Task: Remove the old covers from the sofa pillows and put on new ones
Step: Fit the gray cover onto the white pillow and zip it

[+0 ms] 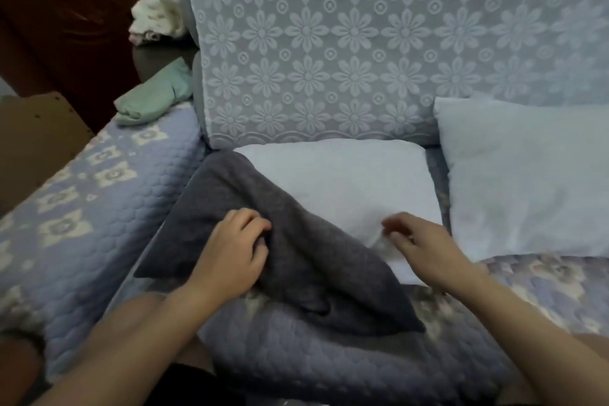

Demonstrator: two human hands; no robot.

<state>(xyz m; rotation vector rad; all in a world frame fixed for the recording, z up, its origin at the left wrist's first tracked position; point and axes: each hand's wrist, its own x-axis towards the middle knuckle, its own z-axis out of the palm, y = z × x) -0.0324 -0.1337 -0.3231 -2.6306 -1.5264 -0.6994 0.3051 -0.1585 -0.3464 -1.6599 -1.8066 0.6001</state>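
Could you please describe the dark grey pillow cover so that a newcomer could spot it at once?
Start at the sofa's pale floral lace backrest and drop to the seat. There a bare white pillow lies flat; the dark grey woolly pillow cover drapes over its left part, gripped by the left hand. It is the only dark fabric there.

Sofa seat (pixel 296 349): quilted blue-grey floral cover. Lying on it: white pillow (pixel 346 181) partly inside dark grey cover (pixel 296 267); second white pillow (pixel 527 181) just right, leaning against lace-draped backrest (pixel 329 43). Green folded cloth (pixel 151 99) on armrest (pixel 82 201).
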